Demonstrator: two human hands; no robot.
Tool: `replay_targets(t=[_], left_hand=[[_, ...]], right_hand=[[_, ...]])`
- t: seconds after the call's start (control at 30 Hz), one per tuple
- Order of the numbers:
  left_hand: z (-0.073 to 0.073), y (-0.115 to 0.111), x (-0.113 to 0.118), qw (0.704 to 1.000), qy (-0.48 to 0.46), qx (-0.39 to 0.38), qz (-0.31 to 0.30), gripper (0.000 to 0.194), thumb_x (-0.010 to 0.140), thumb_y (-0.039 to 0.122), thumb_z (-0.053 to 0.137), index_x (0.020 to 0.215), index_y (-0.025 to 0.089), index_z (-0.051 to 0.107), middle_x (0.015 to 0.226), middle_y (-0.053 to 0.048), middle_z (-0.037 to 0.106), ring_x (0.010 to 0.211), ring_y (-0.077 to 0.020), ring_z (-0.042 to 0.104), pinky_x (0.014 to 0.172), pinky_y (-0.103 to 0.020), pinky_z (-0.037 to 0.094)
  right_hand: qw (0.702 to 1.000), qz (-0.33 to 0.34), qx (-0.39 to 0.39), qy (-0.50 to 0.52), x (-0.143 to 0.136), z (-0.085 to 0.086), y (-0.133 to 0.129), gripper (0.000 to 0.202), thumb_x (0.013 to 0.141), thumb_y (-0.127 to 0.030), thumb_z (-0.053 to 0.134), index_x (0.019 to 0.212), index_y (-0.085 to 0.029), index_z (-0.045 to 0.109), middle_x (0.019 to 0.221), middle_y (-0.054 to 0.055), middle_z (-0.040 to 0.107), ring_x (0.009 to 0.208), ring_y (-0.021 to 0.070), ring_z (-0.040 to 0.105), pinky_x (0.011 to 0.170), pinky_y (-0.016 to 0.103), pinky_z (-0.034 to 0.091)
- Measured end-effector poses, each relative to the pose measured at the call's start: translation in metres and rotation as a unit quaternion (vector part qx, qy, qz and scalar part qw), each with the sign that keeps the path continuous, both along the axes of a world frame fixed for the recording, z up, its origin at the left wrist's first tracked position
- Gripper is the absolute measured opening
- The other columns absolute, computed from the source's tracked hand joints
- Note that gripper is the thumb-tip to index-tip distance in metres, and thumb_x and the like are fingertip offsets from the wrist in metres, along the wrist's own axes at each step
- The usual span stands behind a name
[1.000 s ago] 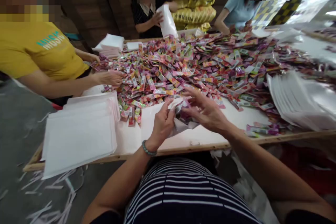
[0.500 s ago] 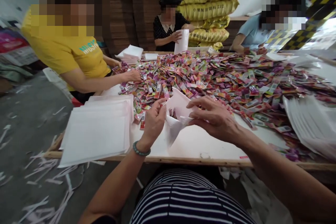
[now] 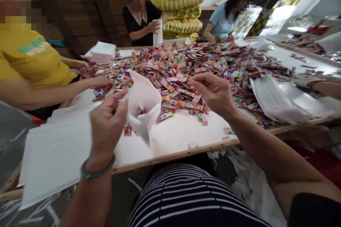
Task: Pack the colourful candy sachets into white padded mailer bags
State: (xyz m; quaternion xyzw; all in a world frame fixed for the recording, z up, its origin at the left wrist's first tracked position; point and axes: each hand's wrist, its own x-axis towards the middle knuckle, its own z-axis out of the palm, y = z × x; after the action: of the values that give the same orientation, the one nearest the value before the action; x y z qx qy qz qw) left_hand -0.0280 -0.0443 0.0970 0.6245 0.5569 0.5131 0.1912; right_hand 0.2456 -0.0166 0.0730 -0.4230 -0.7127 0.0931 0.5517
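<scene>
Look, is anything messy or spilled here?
Yes. White paper strips lie scattered on the floor by the table's left corner. A few packets sit apart from the big pile, near the table edge. The left hand holds a white bag open.

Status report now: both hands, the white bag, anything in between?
Left hand grips open white bag. Right hand pinched shut above sachet pile, contents unclear. Nothing between hands.
</scene>
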Motion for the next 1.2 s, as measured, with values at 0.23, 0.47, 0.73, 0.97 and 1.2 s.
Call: replay_targets(t=[0.23,0.47,0.73,0.97,1.2], left_hand=[[-0.029,-0.048,0.027,0.935,0.259,-0.107,-0.218,0.032,0.08,0.024,0.049,0.098,0.023,0.076,0.073,-0.001,0.074,0.053,-0.0127,0.059,0.049,-0.022,0.044],[-0.132,-0.036,0.069,0.825,0.369,-0.341,-0.258,0.044,0.082,0.019,0.043,0.12,0.022,0.066,0.08,-0.006,0.074,0.07,-0.0192,0.066,0.065,-0.027,0.043],[-0.122,-0.026,0.054,0.798,0.357,-0.367,-0.319,0.048,0.09,0.038,0.045,0.135,0.022,0.051,0.07,-0.001,0.069,0.067,-0.0185,0.063,0.061,-0.025,0.039],[-0.119,0.032,0.076,0.823,0.471,-0.165,-0.27,0.032,0.091,0.026,0.052,0.121,0.02,0.06,0.107,-0.009,0.063,0.093,-0.0213,0.064,0.081,-0.031,0.048],[-0.175,0.08,0.098,0.842,0.429,-0.071,-0.318,0.058,0.076,0.02,0.073,0.129,0.013,0.051,0.136,-0.018,0.049,0.124,-0.0311,0.048,0.103,-0.044,0.041]], right_hand=[[0.954,-0.122,-0.226,-0.156,-0.012,-0.102,0.066,0.024,0.091,-0.033,0.055,0.099,-0.016,0.071,0.087,0.007,0.07,0.078,0.0173,0.06,0.071,0.027,0.044],[0.901,0.07,-0.228,-0.363,-0.045,-0.174,0.048,0.029,0.086,-0.036,0.064,0.113,-0.024,0.069,0.129,0.011,0.058,0.114,0.0265,0.052,0.091,0.037,0.04],[0.915,0.044,-0.276,-0.291,0.038,-0.188,0.0,0.032,0.083,-0.024,0.065,0.115,-0.02,0.066,0.118,0.012,0.063,0.106,0.0239,0.057,0.092,0.035,0.041],[0.923,-0.1,-0.354,-0.11,0.047,-0.191,-0.003,0.028,0.088,-0.021,0.054,0.116,-0.02,0.059,0.096,0.005,0.072,0.079,0.0181,0.065,0.072,0.027,0.046],[0.917,-0.052,-0.322,-0.23,0.037,-0.18,0.0,0.026,0.087,-0.025,0.059,0.112,-0.02,0.064,0.102,0.008,0.071,0.093,0.0205,0.064,0.082,0.029,0.045]])
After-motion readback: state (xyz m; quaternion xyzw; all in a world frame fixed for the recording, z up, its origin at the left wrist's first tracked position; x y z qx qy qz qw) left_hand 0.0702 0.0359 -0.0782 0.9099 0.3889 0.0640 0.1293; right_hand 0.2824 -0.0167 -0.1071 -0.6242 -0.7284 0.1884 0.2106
